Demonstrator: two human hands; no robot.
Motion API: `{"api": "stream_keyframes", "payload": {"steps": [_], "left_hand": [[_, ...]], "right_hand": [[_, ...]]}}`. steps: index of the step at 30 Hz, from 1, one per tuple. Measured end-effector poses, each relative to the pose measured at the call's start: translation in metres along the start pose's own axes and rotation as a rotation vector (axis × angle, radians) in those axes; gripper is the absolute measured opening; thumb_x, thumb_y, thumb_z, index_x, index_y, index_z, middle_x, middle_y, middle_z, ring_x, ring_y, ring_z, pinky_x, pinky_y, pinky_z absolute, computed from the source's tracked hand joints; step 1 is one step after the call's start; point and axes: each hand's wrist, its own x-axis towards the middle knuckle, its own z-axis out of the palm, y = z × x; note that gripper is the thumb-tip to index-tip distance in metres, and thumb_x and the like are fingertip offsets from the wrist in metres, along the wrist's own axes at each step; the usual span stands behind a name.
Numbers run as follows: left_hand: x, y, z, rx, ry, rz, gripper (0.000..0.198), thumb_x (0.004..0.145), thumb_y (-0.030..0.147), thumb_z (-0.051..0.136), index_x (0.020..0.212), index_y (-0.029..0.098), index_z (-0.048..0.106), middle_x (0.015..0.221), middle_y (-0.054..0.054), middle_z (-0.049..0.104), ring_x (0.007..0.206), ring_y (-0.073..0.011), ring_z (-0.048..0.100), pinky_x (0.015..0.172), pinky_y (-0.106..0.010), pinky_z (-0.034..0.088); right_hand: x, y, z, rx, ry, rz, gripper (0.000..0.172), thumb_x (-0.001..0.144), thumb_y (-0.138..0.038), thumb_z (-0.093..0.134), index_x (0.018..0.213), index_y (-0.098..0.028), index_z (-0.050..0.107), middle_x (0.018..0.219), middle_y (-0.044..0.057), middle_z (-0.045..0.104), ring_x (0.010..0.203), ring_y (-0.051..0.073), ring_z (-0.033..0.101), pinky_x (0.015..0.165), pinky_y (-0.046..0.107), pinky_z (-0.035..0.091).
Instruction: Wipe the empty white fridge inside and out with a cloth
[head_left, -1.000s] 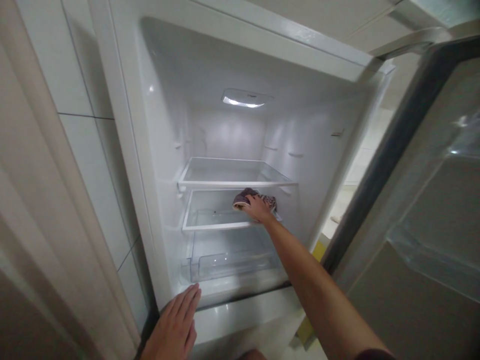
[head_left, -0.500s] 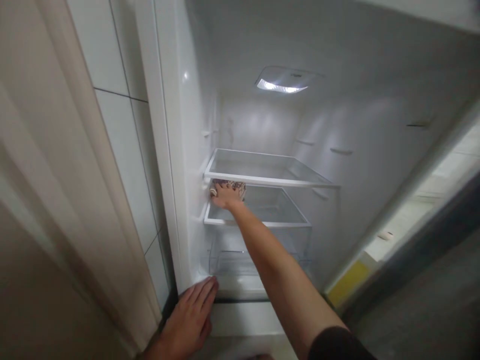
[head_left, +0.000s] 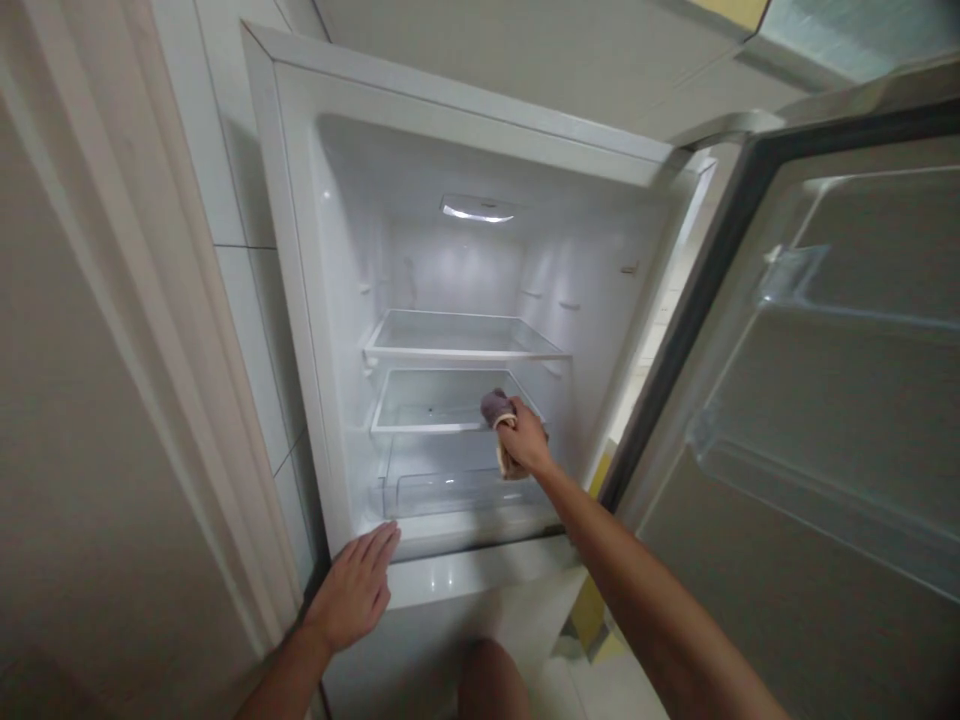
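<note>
My right hand (head_left: 528,438) grips a bunched cloth (head_left: 498,408), purple-grey on one part and beige patterned on another. It is held at the right part of the front edge of the lower glass shelf (head_left: 457,430); whether the cloth touches the shelf I cannot tell. My left hand (head_left: 354,590) lies with its fingers stretched out on the lower left front rim of the refrigerator (head_left: 300,330). Above the cloth is the upper glass shelf (head_left: 465,354), and below it a clear drawer (head_left: 442,492).
The refrigerator door (head_left: 817,400) stands wide on the right, with clear door bins (head_left: 832,500) on its inner side. A lamp (head_left: 478,210) glows at the top inside. Tiled wall (head_left: 251,300) and a pale door frame (head_left: 150,300) run along the left. A knee (head_left: 491,680) shows below.
My right hand has moved from the left part of the lower shelf to its right front, bringing the cloth along. My left hand stays on the rim. The view has drawn back.
</note>
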Motion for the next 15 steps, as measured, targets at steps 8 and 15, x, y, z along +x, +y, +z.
{"api": "stream_keyframes", "payload": {"steps": [8,15], "left_hand": [[0.001,0.000,0.002,0.038,0.089,0.023,0.093,0.087,0.016,0.054,0.174,0.017,0.021,0.156,-0.010,0.066,0.142,-0.0256,0.056,0.124,-0.039,0.036],[-0.003,0.000,0.006,0.041,0.083,-0.013,0.095,0.084,0.015,0.056,0.173,0.022,0.025,0.158,-0.005,0.065,0.144,-0.0233,0.056,0.125,-0.037,0.036]], "right_hand": [[0.007,-0.041,-0.095,0.084,0.876,-0.218,0.050,0.092,-0.040,0.053,0.138,-0.019,0.053,0.132,0.017,0.055,0.127,0.033,0.053,0.111,0.050,0.047],[0.138,-0.057,-0.147,-0.353,-0.052,-0.066,0.040,0.100,-0.041,0.057,0.132,-0.021,0.072,0.121,0.014,0.074,0.110,0.032,0.066,0.103,0.046,0.052]]}}
